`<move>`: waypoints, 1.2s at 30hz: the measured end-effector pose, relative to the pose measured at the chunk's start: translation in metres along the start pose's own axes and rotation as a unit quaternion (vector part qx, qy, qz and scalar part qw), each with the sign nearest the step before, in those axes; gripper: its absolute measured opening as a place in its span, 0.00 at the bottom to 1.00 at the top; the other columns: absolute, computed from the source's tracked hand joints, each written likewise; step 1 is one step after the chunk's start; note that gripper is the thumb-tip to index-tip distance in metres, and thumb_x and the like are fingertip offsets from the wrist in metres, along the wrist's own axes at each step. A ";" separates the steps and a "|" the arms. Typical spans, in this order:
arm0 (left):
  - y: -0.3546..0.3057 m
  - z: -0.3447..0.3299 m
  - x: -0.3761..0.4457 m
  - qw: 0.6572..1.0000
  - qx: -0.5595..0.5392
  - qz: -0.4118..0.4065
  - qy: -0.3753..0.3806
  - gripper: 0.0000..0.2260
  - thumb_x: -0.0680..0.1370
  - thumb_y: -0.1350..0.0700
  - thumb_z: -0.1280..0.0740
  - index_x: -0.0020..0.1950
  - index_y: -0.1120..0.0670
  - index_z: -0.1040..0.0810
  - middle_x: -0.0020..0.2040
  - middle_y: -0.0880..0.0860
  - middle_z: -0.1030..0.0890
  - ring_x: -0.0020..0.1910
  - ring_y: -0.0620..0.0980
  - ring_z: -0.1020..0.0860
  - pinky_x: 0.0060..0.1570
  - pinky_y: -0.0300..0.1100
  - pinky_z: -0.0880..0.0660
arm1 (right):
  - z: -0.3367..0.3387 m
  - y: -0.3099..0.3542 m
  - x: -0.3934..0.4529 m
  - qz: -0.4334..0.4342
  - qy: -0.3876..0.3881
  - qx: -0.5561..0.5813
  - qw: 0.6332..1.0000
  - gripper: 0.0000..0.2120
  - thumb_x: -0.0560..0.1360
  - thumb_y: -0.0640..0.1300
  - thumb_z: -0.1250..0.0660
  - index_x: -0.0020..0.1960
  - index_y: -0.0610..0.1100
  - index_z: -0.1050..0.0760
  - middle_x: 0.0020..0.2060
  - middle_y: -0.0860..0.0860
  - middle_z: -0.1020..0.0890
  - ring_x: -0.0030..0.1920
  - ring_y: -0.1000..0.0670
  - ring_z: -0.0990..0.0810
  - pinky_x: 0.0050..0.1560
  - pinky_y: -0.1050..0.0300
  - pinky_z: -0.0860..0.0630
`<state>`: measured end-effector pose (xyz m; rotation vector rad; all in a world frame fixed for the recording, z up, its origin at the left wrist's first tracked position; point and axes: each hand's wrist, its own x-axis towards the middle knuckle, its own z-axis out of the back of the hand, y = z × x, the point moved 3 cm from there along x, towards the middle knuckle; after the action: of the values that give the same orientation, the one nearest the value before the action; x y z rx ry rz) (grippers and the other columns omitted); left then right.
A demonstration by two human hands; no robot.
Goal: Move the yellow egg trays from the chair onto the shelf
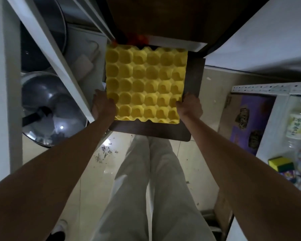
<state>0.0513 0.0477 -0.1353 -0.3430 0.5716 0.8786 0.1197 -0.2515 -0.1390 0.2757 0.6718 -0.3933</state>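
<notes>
L hand (pixel 103 106) & R hand (pixel 190 106) grip egg tray (pixel 145 82) edges on chair (pixel 193 79).

Dim room, pale tiled floor (pixel 94 173) flecked with dark crumbs — white shelving (pixel 47 49) left, grey pans (pixel 47 108) stacked inside

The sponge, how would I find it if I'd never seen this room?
Look at the white counter on the right edge. Near its front corner sits the sponge, a small block, yellow with a green layer, beside the clear plastic bottle.
</notes>
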 end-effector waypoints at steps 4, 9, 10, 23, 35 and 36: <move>0.000 -0.002 0.012 1.000 0.012 0.026 0.010 0.23 0.82 0.53 0.36 0.74 0.62 0.32 0.69 0.64 0.23 0.68 0.65 0.23 0.60 0.58 0.24 | 0.001 -0.001 0.007 0.000 -0.055 -0.017 0.998 0.08 0.76 0.49 0.34 0.53 0.49 0.21 0.50 0.46 0.17 0.51 0.40 0.16 0.41 0.51 0.28; -0.001 0.001 0.004 0.996 0.073 -0.045 0.001 0.15 0.84 0.55 0.39 0.70 0.55 0.26 0.61 0.62 0.19 0.62 0.66 0.21 0.56 0.60 0.23 | 0.010 -0.008 0.009 -0.011 -0.086 -0.029 0.996 0.10 0.79 0.47 0.37 0.46 0.46 0.18 0.46 0.45 0.16 0.47 0.38 0.15 0.39 0.53 0.29; -0.002 0.003 0.002 0.996 0.073 -0.059 -0.007 0.14 0.84 0.55 0.40 0.69 0.55 0.26 0.60 0.63 0.19 0.61 0.66 0.21 0.55 0.60 0.23 | 0.011 -0.010 0.009 -0.009 -0.082 -0.034 0.996 0.10 0.79 0.46 0.38 0.45 0.45 0.18 0.45 0.45 0.16 0.47 0.39 0.15 0.39 0.54 0.29; -0.009 0.047 -0.038 0.992 -0.013 -0.067 -0.108 0.07 0.79 0.66 0.42 0.53 0.59 0.26 0.47 0.64 0.20 0.43 0.61 0.24 0.40 0.49 0.34 | 0.036 -0.006 -0.035 0.068 -0.115 0.015 0.991 0.04 0.82 0.43 0.39 0.49 0.45 0.27 0.42 0.46 0.21 0.42 0.44 0.21 0.37 0.53 0.28; -0.036 0.068 -0.117 0.976 0.012 -0.204 -0.068 0.11 0.78 0.59 0.40 0.60 0.54 0.29 0.43 0.57 0.21 0.43 0.64 0.19 0.38 0.51 0.23 | 0.074 -0.101 -0.115 0.023 -0.115 0.210 0.971 0.04 0.75 0.40 0.37 0.45 0.44 0.32 0.34 0.45 0.23 0.35 0.41 0.23 0.29 0.55 0.33; -0.042 0.068 -0.127 0.972 0.023 -0.228 -0.056 0.11 0.78 0.58 0.39 0.60 0.54 0.30 0.44 0.59 0.20 0.44 0.64 0.19 0.40 0.52 0.22 | 0.078 -0.117 -0.131 0.008 -0.124 0.228 0.966 0.05 0.76 0.41 0.36 0.45 0.43 0.32 0.34 0.45 0.24 0.35 0.41 0.23 0.30 0.55 0.33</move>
<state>0.0430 -0.0227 -0.0030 -0.3612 0.3848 0.4358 0.0182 -0.3501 -0.0097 0.6567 0.3257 -0.5550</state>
